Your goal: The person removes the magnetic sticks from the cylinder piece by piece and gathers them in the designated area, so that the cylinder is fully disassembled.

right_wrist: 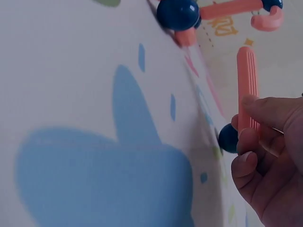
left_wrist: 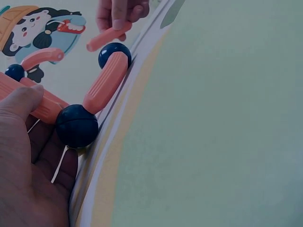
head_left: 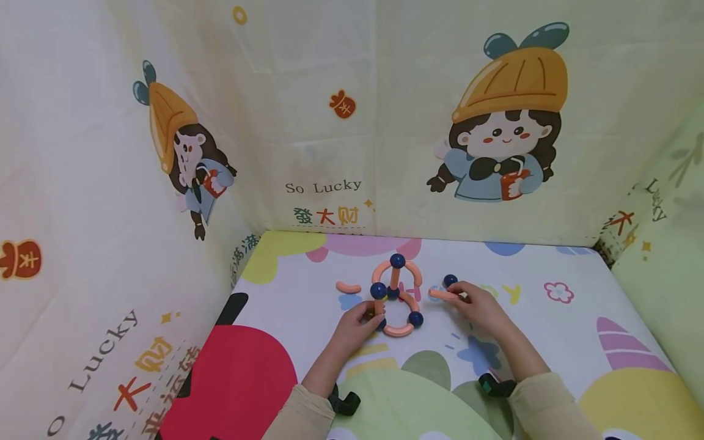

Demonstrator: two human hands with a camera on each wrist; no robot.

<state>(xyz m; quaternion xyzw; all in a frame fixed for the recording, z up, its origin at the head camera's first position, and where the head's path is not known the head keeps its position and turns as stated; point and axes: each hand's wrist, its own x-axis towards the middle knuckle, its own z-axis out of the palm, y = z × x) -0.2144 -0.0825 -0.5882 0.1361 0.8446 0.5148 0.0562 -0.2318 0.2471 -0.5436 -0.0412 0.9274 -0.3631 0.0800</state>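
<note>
A structure of salmon-pink rods and navy balls stands on the table, with a ring of curved rods (head_left: pixel 398 331) at its base and an arch (head_left: pixel 381 269) topped by a ball (head_left: pixel 398 261). My left hand (head_left: pixel 357 330) pinches an upright rod (left_wrist: pixel 45 106) at the ring's near left, between an upper ball (head_left: pixel 378 290) and a lower ball (left_wrist: pixel 77 126). To the right, my right hand (head_left: pixel 480 307) holds a loose straight rod (right_wrist: pixel 247 85) between thumb and fingers, its free end pointing toward the structure. A loose navy ball (head_left: pixel 450 280) sits just behind those fingers.
A loose curved rod (head_left: pixel 349 287) lies left of the structure. The printed tabletop (head_left: pixel 528 333) is bounded by patterned cloth walls (head_left: pixel 396 122) at the back and sides. Black devices (head_left: pixel 497 386) are strapped at both wrists.
</note>
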